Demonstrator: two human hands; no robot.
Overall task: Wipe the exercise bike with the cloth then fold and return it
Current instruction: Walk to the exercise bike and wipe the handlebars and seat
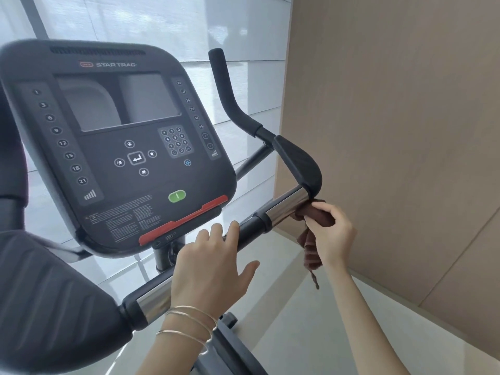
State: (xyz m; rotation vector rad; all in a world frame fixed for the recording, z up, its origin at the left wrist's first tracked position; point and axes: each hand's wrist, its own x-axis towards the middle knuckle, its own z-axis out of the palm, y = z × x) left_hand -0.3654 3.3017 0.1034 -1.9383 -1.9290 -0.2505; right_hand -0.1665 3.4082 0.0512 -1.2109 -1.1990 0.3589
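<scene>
Entry: exercise bike (116, 147), right handlebar (286, 205).
We record the right hand (331, 236), fingers pinching the brown cloth (316, 216) against the chrome; left hand (213, 269), fingers spread, on the bar. The cloth is partly hidden in the grip.

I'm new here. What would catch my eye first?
The big dark console fills the left of the view, its green button bright near the bottom edge. To its right, the right hand grips a brown cloth against the shiny handlebar, while the left hand rests on the bar lower down.
</scene>
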